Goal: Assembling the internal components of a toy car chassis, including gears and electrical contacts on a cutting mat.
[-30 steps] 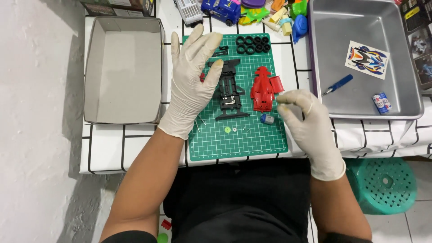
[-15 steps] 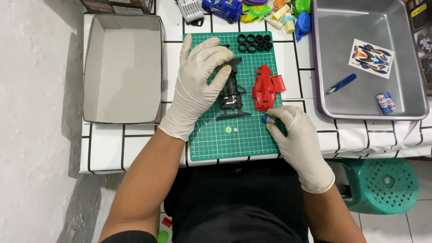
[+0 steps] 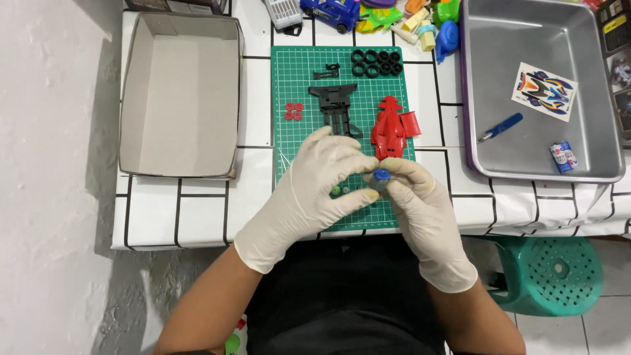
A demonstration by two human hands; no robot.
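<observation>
Small blue-capped part (image 3: 381, 176) sits pinched in the fingertips of the right hand (image 3: 420, 210), right over the near edge of the green cutting mat (image 3: 299, 85). The left hand (image 3: 315, 187) curls in beside it, fingers touching the part too; can't really tell what the part is, the gloves hide most of it. The black chassis (image 3: 336, 105) and red car body (image 3: 389, 128) lie just past the hands. There's open surface left of the mat before the cardboard box (image 3: 177, 39); the metal tray (image 3: 591, 98) on the right runs off frame.

Grey cardboard box (image 3: 179, 95), steel tray (image 3: 595, 167), green stool (image 3: 555, 276).
</observation>
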